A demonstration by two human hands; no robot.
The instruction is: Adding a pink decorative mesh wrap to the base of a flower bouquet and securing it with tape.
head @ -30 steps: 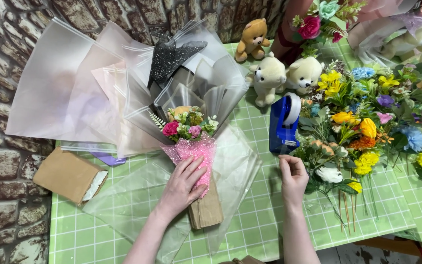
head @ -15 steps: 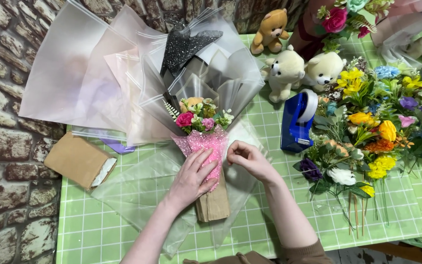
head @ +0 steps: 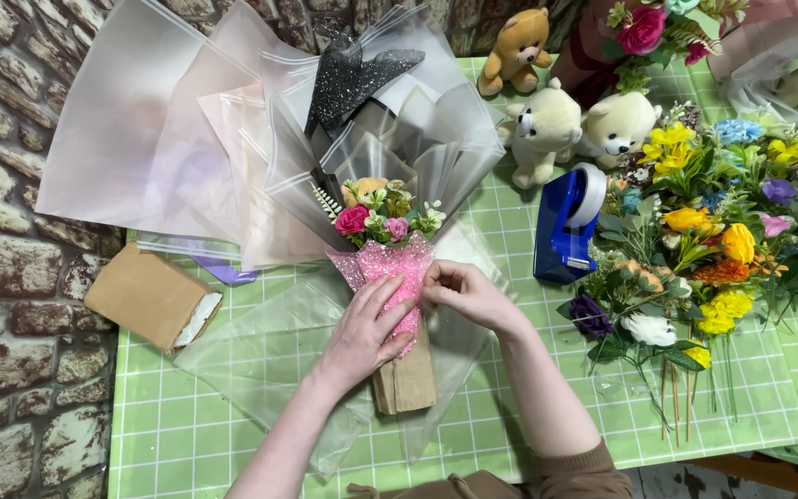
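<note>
1. The left hand [head: 364,331] lies just below the centre of the frame, palm down on the pink glittery wrap [head: 388,270]. Its fingers [head: 390,298] are spread a little and curve over the wrap, pressing and loosely gripping it rather than closing into a fist.
2. The right hand [head: 465,294] sits just right of centre, touching the same pink wrap at its right edge. Its fingertips [head: 434,277] are drawn together in a pinch; whether they nip the wrap or something small against it cannot be told.
3. The small bouquet [head: 382,214] rises from the pink wrap at the centre, with a red rose, a pink bloom and white sprigs.
4. Below the hands, a brown paper base [head: 408,381] sticks out from under the wrap, lower centre.
5. The bouquet lies on clear cellophane sheets [head: 260,346] spread on the green checked table [head: 187,434].
6. Frosted and pale pink sheets [head: 131,129] fan out at upper left.
7. A blue tape dispenser [head: 565,226] stands right of centre, near the right hand but apart from it.
8. Two white teddy bears [head: 579,125] sit above the dispenser.
9. Loose artificial flowers [head: 722,249] fill the right side.
10. A brown cardboard packet [head: 151,298] lies at the left.
</note>
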